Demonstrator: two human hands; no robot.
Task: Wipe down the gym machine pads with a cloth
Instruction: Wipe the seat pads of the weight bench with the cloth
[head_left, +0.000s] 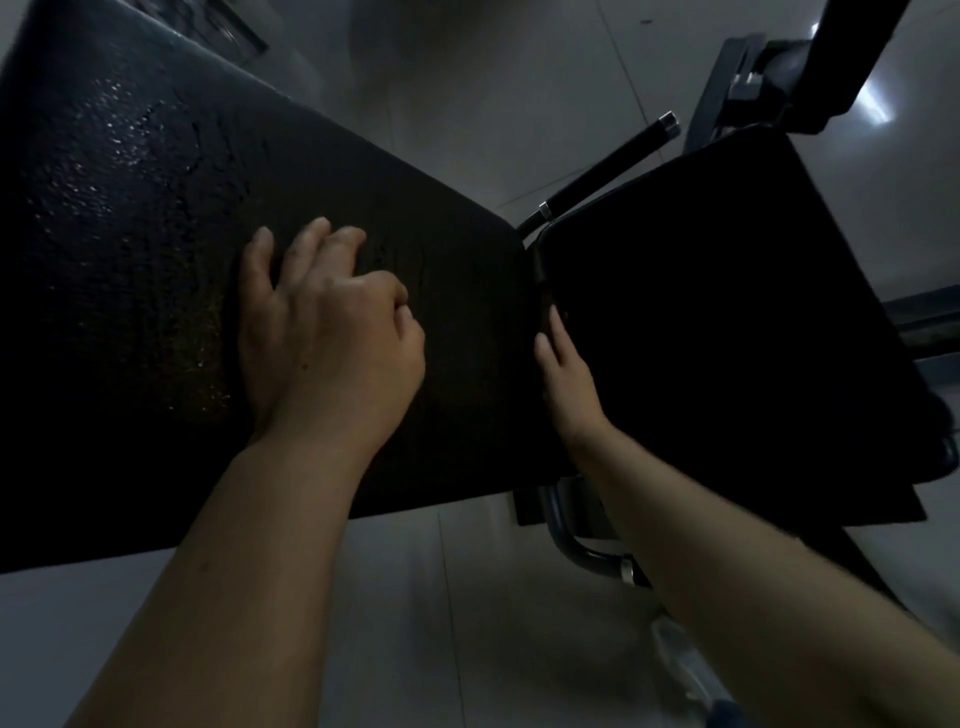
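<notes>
A long black back pad (156, 260) runs from the upper left to the centre, its textured surface wet with shiny droplets at the left. My left hand (322, 332) rests palm down on this pad with its fingers apart and nothing in it. To the right is the black seat pad (727, 218), covered by a very dark sheet that looks like a black cloth (753, 389), with a flat corner hanging past the lower right. My right hand (563, 374) is at the cloth's left edge. Its thumb and one finger show, and the others are hidden under the edge.
A black handle bar (608, 166) with metal ends sticks out behind the gap between the pads. Dark frame parts (769, 88) stand at the upper right and a curved frame tube (576, 545) runs below the seat. A clear bottle-like object (685, 670) lies on the pale tiled floor.
</notes>
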